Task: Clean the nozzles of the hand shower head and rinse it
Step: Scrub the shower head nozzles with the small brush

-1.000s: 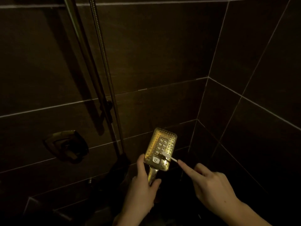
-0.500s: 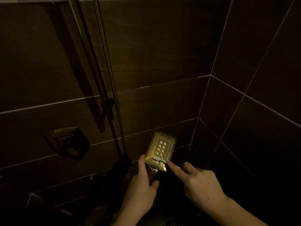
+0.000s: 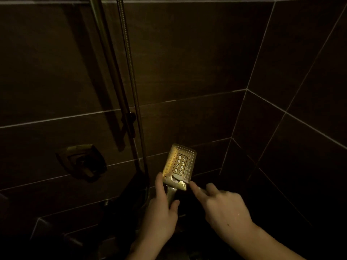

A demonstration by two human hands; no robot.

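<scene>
The rectangular gold-coloured metal hand shower head (image 3: 179,166) sits just below the centre of the frame, tilted a little to the right, with its face turned toward the camera. A dark inset panel with two columns of round nozzles (image 3: 180,164) lies in the middle of the face, ringed by rows of small holes along the edges. Near the lower edge of the face there is a pale, whitish patch (image 3: 176,178); what it is cannot be told in the dim light.

The left hand (image 3: 163,212) comes up from the bottom centre and grips the shower head's handle (image 3: 171,194) just under the head, fingers curled round it and the thumb lying up along the head's left edge. The right hand (image 3: 223,209) reaches in from the lower right. Its index finger is stretched out and its tip touches the lower right corner of the head, while the other fingers are curled back; it is blurred, and whether it pinches some small tool cannot be told.

Behind the head, a ribbed metal shower hose (image 3: 129,72) and a straight metal riser rail (image 3: 107,68) run side by side from the top of the frame down toward the centre. A dark bracket (image 3: 129,117) sits on the rail about halfway down. At left centre a square gold-coloured wall valve plate (image 3: 82,162) is fixed to the wall. Large dark brown wall tiles (image 3: 187,53) with pale grout lines fill the rest of the frame, and two walls meet in a corner to the right of centre.
</scene>
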